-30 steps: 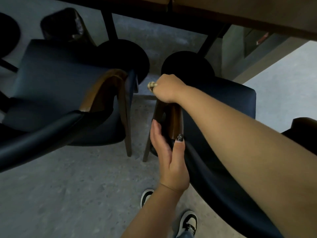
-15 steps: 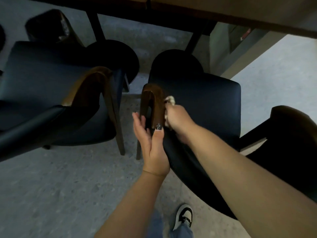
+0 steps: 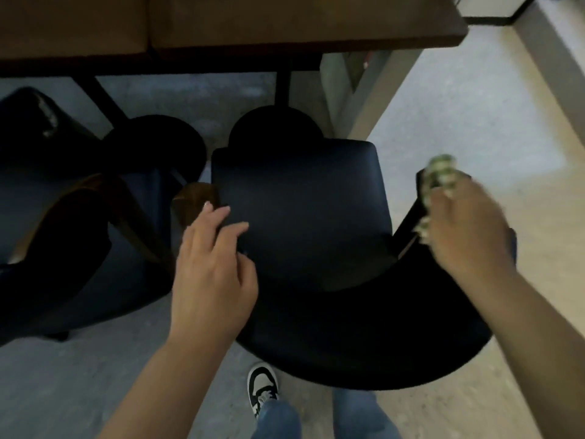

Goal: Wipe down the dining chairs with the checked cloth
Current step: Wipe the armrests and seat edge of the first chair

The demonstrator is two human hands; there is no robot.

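A dark blue dining chair point(image 3: 300, 217) with wooden arms stands under me, its curved back nearest my legs. My left hand point(image 3: 212, 267) lies open over the chair's left wooden arm point(image 3: 193, 198), fingers spread and reaching onto the seat edge. Over at the chair's right arm, my right hand point(image 3: 465, 236) grips the bunched checked cloth point(image 3: 438, 175). That hand and the cloth are blurred by motion. The right arm of the chair is mostly hidden behind them.
A second dark blue chair point(image 3: 79, 236) with a wooden arm stands close on the left. The wooden table point(image 3: 228, 30) overhangs both seats, with black legs and round bases beneath. Grey floor lies to the right. My shoes and jeans show below.
My right hand has carried the cloth from the chair's left arm across to its right arm. My left hand has turned palm down on the left arm. The view has shifted right.
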